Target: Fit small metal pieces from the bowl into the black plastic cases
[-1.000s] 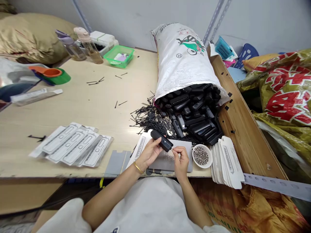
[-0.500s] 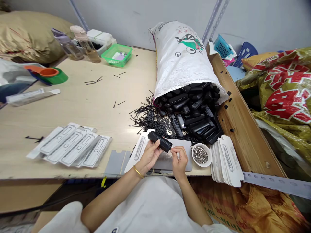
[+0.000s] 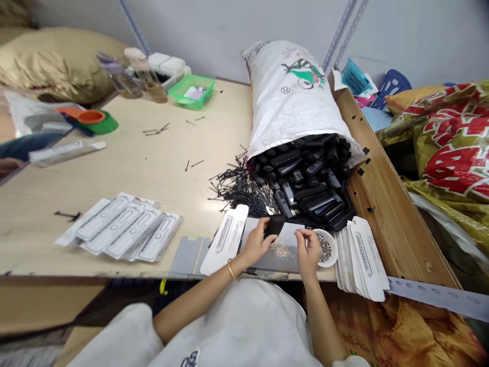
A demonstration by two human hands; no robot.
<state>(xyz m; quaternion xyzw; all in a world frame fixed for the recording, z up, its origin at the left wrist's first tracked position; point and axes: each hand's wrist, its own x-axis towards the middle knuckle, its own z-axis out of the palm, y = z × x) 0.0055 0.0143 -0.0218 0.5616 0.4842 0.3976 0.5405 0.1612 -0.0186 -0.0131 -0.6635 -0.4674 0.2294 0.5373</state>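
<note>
My left hand (image 3: 256, 243) grips a black plastic part (image 3: 274, 225), tilted end-on above a grey mat (image 3: 289, 251) at the table's near edge. My right hand (image 3: 308, 248) is pinched shut beside a small white bowl (image 3: 333, 255) of small metal pieces; what the fingers hold is too small to make out. A little heap of loose small pieces (image 3: 281, 250) lies on the mat between my hands. A white packaging card (image 3: 225, 238) lies just left of the mat.
A white woven sack (image 3: 294, 97) spills black plastic parts (image 3: 305, 176) and thin black sticks (image 3: 239, 186) onto the table. Blister packs (image 3: 122, 229) lie at the left, a card stack (image 3: 361, 257) at the right. Bottles, a green basket (image 3: 190, 90) and bags stand at the back.
My left hand turned the black part from lying sideways to pointing end-on. My right hand moved right from the part's end toward the white bowl. The view shifted slightly.
</note>
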